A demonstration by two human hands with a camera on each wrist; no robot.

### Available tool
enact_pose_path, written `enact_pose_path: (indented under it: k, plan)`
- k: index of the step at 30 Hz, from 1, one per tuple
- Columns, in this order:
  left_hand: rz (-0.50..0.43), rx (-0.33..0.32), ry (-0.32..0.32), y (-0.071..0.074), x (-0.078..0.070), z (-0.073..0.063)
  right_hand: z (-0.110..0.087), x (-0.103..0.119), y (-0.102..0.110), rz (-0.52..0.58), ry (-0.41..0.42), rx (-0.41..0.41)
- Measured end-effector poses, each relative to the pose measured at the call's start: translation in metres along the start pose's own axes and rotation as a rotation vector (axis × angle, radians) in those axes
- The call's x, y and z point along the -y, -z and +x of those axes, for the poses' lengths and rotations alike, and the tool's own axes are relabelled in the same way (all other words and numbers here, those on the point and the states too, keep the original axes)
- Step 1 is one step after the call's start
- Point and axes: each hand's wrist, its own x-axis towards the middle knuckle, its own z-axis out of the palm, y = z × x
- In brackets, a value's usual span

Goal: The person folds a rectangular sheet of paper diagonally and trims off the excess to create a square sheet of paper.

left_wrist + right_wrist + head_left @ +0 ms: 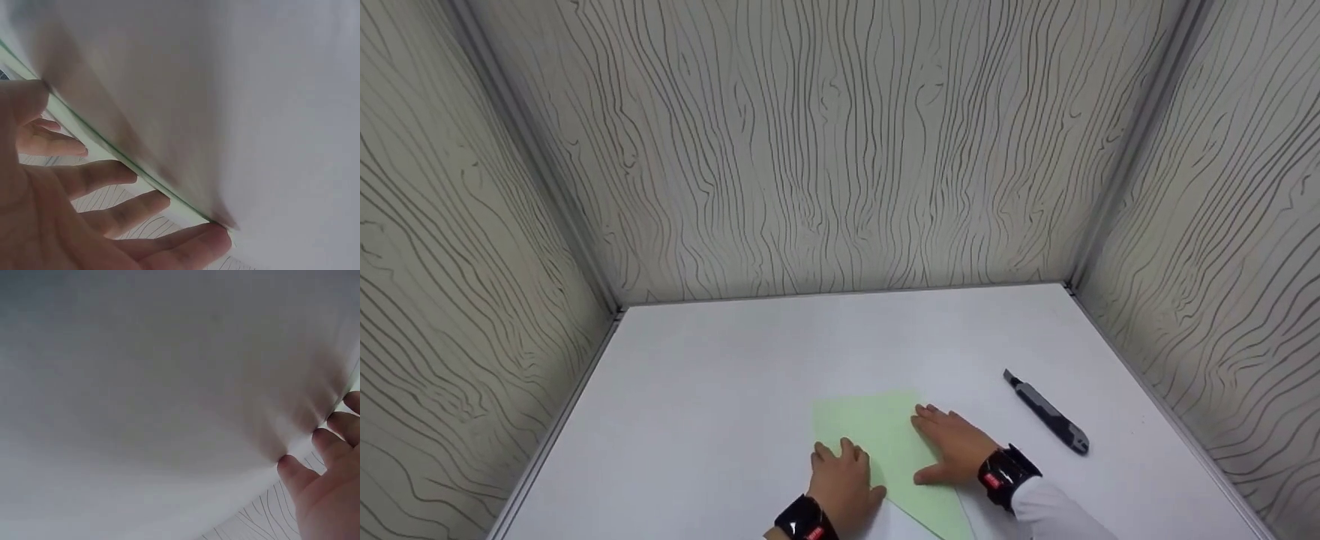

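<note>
A light green sheet of paper [885,427] lies on the white table, its lower left side running at a slant toward the near edge. On the paper's left part rests my left hand [844,484], fingers spread and a little bent, fingertips touching the sheet. In the left wrist view the fingertips of the left hand [101,208] meet the thin green edge of the paper [121,157]. My right hand [956,446] presses on the paper's right side with extended fingers and the thumb spread apart. The right wrist view shows the right hand's fingertips [323,439] down on the surface.
A black and grey utility knife [1050,416] lies to the right of the right hand, with its tip pointing away and left. The white table [712,390] is bordered by wood-grain patterned panels [840,150] at the back and both sides.
</note>
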Motion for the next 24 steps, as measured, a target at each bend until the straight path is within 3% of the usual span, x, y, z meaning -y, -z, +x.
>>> enact_pose_path:
  k: [5, 14, 19, 24]
  plan:
    - [-0.015, 0.0, -0.019, 0.001, 0.002, 0.001, 0.005, 0.005, 0.005, 0.008, -0.028, 0.024]
    - [-0.144, -0.028, -0.05, -0.003, 0.008, -0.001, 0.008, 0.021, 0.019, -0.012, -0.061, 0.052]
    - [-0.111, -0.029, 0.001, -0.003, 0.006, -0.002, 0.006, 0.031, 0.027, 0.022, -0.073, 0.06]
    - [-0.029, -0.022, 0.022, 0.002, 0.005, -0.002, 0.012, 0.024, 0.019, -0.001, -0.081, 0.036]
